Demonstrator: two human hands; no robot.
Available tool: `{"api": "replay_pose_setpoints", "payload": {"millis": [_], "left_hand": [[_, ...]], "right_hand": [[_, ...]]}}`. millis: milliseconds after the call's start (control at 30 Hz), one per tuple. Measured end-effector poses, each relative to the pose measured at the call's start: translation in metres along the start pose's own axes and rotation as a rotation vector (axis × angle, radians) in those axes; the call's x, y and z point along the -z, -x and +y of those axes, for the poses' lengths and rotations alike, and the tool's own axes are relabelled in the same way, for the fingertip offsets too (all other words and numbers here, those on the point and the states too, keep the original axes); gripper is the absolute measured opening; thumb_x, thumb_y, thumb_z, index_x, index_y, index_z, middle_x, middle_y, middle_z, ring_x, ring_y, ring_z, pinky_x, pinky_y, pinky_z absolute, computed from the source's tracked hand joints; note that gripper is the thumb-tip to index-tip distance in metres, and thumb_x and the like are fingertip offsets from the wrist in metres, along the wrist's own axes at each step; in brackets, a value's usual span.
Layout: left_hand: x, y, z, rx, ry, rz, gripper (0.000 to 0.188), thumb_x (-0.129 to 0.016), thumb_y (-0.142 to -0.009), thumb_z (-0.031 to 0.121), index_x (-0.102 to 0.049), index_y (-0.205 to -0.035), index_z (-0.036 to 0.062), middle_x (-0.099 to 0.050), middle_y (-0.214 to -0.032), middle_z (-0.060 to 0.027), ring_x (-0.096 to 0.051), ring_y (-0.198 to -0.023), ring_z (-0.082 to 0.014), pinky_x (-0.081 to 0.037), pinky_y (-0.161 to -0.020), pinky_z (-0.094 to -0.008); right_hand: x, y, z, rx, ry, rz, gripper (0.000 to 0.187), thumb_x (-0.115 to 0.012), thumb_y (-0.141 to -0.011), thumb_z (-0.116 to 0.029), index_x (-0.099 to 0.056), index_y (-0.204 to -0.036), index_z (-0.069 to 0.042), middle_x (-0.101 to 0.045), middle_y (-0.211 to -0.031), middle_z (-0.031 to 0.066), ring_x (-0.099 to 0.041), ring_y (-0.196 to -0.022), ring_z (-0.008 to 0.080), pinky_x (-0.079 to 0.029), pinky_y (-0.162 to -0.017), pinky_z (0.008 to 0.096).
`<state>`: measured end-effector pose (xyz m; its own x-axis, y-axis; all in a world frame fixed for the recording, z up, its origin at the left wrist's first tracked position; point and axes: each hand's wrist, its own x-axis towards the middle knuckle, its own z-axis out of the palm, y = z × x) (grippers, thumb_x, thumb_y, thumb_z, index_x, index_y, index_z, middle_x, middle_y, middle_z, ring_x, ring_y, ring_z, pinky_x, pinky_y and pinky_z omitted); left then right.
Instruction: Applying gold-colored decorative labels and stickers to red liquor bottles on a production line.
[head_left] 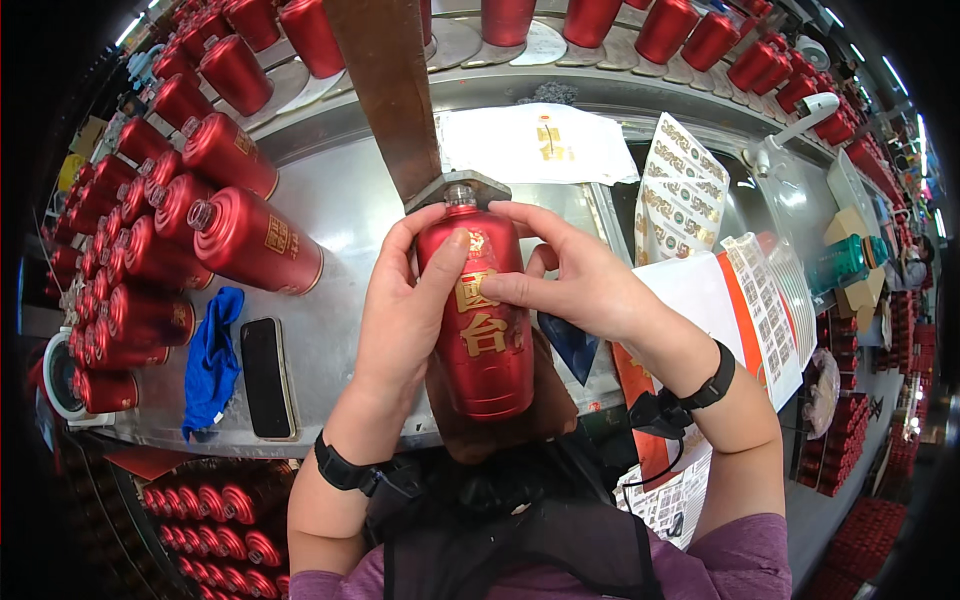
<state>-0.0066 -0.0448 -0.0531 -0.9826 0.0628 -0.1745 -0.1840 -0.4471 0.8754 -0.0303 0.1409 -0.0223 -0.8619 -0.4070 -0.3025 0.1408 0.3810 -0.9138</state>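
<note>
A red glossy bottle [488,375] with gold lettering lies in front of me, its clear neck pointing away toward a metal bracket on a brown post [385,95]. My left hand [410,280] is wrapped round its left side, thumb pressed flat on the upper lettering. From the right, my right hand [585,275] grips the bottle: the index finger reaches over the shoulder and the thumb presses on the gold characters. Under the bottle lies a brown cloth-like pad [505,435]. The undersides of both hands' fingers are hidden behind the bottle.
Many red bottles [262,240] stand at the left, beside a blue cloth [213,360] and a black phone [268,380]. More bottles line a conveyor [480,62] at the back. To the right are gold-printed label sheets [685,190] and a teal bottle [838,262].
</note>
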Motion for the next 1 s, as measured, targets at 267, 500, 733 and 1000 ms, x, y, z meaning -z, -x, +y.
{"api": "replay_pose_setpoints", "payload": {"millis": [267,500,733,1000], "left_hand": [[-0.004,0.0,0.003,0.019,0.01,0.03,0.039,-0.064,-0.098,0.019,-0.049,-0.129,0.0001,-0.06,-0.119,-0.0113,-0.061,-0.105,-0.0145,-0.052,-0.09,-0.0278],[0.004,-0.004,0.002,0.047,0.138,-0.016,0.035,-0.061,-0.1,0.018,-0.051,-0.128,0.0006,-0.06,-0.121,-0.011,-0.061,-0.107,-0.0148,-0.052,-0.091,-0.0283],[0.009,-0.002,-0.003,0.045,0.089,-0.04,0.043,-0.062,-0.099,0.018,-0.047,-0.135,0.0002,-0.059,-0.125,-0.0117,-0.059,-0.112,-0.0163,-0.049,-0.097,-0.0294],[0.01,-0.001,-0.003,0.026,0.089,-0.062,0.044,-0.061,-0.099,0.018,-0.047,-0.136,0.0001,-0.058,-0.126,-0.0123,-0.058,-0.113,-0.0161,-0.049,-0.098,-0.0299]], "right_hand": [[-0.002,-0.003,-0.006,-0.049,-0.016,0.031,0.064,-0.074,-0.091,-0.028,-0.047,-0.144,-0.007,-0.049,-0.07,-0.0066,-0.045,-0.066,0.0018,-0.037,-0.062,0.0193],[0.001,-0.012,0.006,-0.003,-0.09,0.024,0.06,-0.07,-0.093,-0.033,-0.049,-0.141,-0.002,-0.066,-0.098,0.0029,-0.057,-0.076,0.0055,-0.046,-0.071,0.0199],[-0.002,-0.02,-0.004,-0.017,-0.009,-0.007,0.061,-0.07,-0.092,-0.036,-0.052,-0.137,0.001,-0.066,-0.113,0.0083,-0.062,-0.091,0.0107,-0.052,-0.081,0.025],[0.001,-0.019,-0.003,0.003,-0.087,-0.063,0.057,-0.067,-0.095,-0.031,-0.05,-0.139,0.0,-0.065,-0.116,0.0085,-0.062,-0.094,0.0112,-0.051,-0.084,0.0258]]}}
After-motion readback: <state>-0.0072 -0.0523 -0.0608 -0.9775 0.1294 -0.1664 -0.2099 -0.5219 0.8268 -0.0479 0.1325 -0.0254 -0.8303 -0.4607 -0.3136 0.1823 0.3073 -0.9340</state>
